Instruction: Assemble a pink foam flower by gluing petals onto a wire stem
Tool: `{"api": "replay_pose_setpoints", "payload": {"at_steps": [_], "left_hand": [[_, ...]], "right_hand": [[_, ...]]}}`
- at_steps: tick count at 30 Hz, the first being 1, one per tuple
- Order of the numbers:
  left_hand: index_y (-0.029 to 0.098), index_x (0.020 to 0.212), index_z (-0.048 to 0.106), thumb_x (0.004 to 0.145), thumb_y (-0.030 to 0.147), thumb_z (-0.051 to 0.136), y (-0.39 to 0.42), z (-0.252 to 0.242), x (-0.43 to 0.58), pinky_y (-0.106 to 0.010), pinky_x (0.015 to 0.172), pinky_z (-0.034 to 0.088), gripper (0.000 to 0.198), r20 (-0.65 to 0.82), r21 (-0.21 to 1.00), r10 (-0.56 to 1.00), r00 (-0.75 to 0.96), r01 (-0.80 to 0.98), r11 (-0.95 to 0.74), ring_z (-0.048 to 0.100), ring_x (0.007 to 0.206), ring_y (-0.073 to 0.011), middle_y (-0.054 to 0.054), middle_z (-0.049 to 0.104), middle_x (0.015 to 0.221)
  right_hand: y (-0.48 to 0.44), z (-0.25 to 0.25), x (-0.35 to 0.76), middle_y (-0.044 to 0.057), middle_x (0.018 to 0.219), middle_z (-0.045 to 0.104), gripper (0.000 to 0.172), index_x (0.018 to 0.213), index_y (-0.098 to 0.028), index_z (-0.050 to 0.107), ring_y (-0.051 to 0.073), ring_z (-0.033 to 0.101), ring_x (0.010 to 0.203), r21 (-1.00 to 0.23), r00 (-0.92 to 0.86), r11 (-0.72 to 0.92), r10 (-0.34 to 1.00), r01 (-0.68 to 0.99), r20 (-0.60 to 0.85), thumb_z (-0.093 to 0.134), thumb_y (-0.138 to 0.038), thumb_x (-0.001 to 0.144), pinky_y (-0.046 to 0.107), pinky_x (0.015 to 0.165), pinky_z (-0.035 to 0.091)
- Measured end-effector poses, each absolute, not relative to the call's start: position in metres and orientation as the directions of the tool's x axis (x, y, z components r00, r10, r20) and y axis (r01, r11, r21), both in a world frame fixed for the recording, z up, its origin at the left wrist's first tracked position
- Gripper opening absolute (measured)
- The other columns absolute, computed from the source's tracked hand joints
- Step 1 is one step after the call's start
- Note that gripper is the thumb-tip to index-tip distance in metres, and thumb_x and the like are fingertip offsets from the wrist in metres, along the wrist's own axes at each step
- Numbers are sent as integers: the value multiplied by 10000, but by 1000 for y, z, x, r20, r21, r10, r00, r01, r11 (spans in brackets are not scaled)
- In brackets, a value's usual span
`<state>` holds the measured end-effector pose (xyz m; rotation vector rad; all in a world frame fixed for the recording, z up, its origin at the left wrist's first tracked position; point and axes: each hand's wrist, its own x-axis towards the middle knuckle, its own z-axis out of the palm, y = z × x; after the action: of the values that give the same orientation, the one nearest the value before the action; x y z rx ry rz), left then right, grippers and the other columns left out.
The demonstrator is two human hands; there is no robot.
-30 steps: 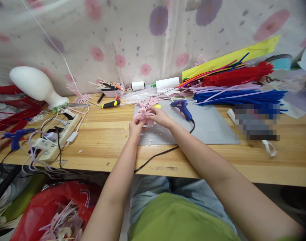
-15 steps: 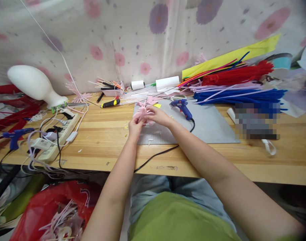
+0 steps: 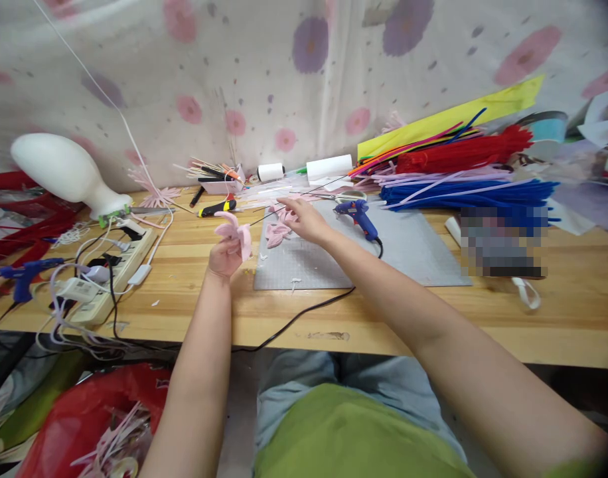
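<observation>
My left hand point(image 3: 225, 257) is closed around a pink fuzzy flower point(image 3: 241, 239) with curling petals, held up left of the grey cutting mat point(image 3: 324, 269). My right hand point(image 3: 304, 219) is over the mat's far left part, fingers stretched toward the left. Pink fuzzy petal pieces point(image 3: 277, 234) lie just below its fingertips; whether it touches them I cannot tell. A thin dark stem point(image 3: 264, 216) slants from the flower toward the right hand, which hides part of it. To the right, a blue glue gun point(image 3: 356, 216) rests on the mat.
Scissors point(image 3: 351, 196), a yellow-black utility knife point(image 3: 217, 208) and white rolls lie toward the back. Blue pipe cleaners point(image 3: 473, 194) and red ones point(image 3: 466, 151) are piled at right. A power strip point(image 3: 112, 279) and a white foam head form point(image 3: 60, 169) stand left. A black cable crosses the front.
My hands have come apart. The left hand has moved left with the pink flower, while the right stays over the mat, now above pink pieces lying there.
</observation>
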<state>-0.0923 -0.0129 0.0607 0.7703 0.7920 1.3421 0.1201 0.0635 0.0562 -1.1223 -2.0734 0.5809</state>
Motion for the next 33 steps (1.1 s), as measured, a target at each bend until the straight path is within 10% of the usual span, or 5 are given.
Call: {"api": "replay_pose_setpoints", "payload": {"at_steps": [8, 13, 21, 33], "left_hand": [[187, 761, 599, 814, 518, 565, -25, 67, -120, -149, 382, 375, 337, 11, 756, 998, -57, -653, -45, 420, 451, -54, 25, 483, 573], [213, 909, 655, 824, 622, 477, -8, 62, -101, -197, 641, 514, 454, 51, 671, 971, -233, -712, -206, 620, 744, -98, -28, 671, 857], [170, 919, 658, 861, 266, 579, 20, 44, -39, -284, 872, 491, 136, -86, 841, 970, -229, -539, -53, 676, 872, -125, -67, 706, 1011], [147, 932, 643, 939, 308, 460, 15, 49, -52, -62, 428, 405, 244, -276, 691, 953, -122, -714, 109, 548, 474, -2, 24, 607, 625]], "right_hand": [[56, 71, 100, 100, 961, 628, 205, 885, -195, 734, 225, 500, 964, -331, -452, 651, 733, 683, 509, 571, -318, 872, 327, 804, 370], [44, 71, 98, 28, 817, 676, 194, 865, -198, 721, 161, 566, 786, -622, -341, 479, 878, 619, 336, 559, -304, 868, 258, 639, 331], [24, 42, 117, -44, 496, 529, 243, 602, -156, 599, 64, 431, 450, -900, -374, 187, 927, 395, 28, 587, -300, 798, 209, 495, 311], [20, 35, 138, 26, 679, 648, 212, 740, -157, 631, 95, 547, 503, -968, -460, -53, 873, 244, -164, 662, -363, 781, 229, 493, 449]]}}
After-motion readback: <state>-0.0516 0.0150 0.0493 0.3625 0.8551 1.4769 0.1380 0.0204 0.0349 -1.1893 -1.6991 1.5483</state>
